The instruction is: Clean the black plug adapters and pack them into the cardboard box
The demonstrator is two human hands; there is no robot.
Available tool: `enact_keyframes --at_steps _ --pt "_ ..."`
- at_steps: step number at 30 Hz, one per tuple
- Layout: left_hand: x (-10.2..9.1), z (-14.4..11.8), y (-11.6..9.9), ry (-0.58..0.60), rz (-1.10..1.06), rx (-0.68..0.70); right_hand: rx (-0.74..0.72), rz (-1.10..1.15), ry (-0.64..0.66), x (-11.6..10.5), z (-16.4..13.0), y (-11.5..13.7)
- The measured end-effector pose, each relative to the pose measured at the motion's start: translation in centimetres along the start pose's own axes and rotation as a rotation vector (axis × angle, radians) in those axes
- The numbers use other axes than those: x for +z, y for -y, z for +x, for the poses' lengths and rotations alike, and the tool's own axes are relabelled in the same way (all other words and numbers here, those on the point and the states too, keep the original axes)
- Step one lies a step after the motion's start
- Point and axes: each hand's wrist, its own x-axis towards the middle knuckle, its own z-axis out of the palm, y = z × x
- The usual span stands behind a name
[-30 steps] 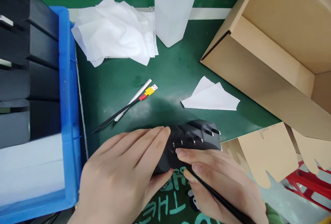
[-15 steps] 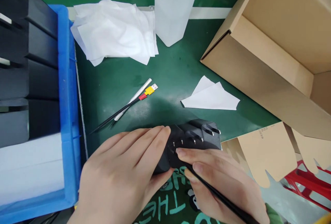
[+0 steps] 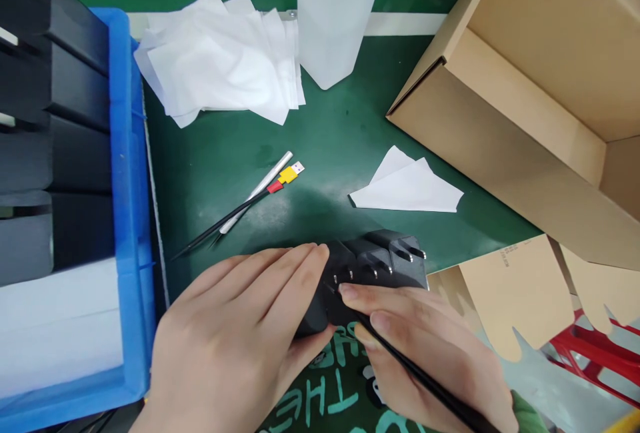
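Observation:
My left hand (image 3: pixel 245 326) is wrapped round the near-left end of a row of several black power adapters (image 3: pixel 360 256), whose metal prongs point up and toward the right. My right hand (image 3: pixel 425 346) pinches a pair of slim black tweezers (image 3: pixel 415 370) like a pen. The thin tip is at the adapter nearest my left fingers, just below its prongs. Right fingertips rest against the adapters' near side and partly hide them. Beyond my hands lie a black USB cable (image 3: pixel 225 221) with a yellow and red plug end and a silver pen-like tool (image 3: pixel 273 174), crossing each other.
At left stands a blue crate (image 3: pixel 127 220) holding black boxy units (image 3: pixel 80 160) and white pieces. A stack of white cloths (image 3: pixel 215 63) lies at the back, beside a hanging translucent sheet (image 3: pixel 337 16). A folded white cloth (image 3: pixel 413 186) and an open cardboard box (image 3: pixel 490 140) are at right.
The tweezer tip now shows a little further left against the adapter. The far corners of the white cloth stack have lifted. My left hand keeps its hold.

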Motion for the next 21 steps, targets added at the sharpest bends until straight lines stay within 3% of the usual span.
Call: enact_keyframes --at_steps 3,10,15,21 --pt "-0.1 0.0 0.1 -0.007 0.019 0.020 0.061 -0.012 -0.092 0.4 0.2 0.1" --pt "0.4 0.0 0.1 -0.040 0.050 0.014 0.105 0.042 -0.125 -0.3 -0.6 -0.9" --pt "0.7 -0.1 0.0 -0.037 0.059 -0.012 0.061 0.198 -0.150 -1.3 -1.3 -1.8" --pt "0.4 -0.1 -0.1 -0.055 0.083 0.003 0.095 0.051 0.101 -2.8 0.2 -1.5"
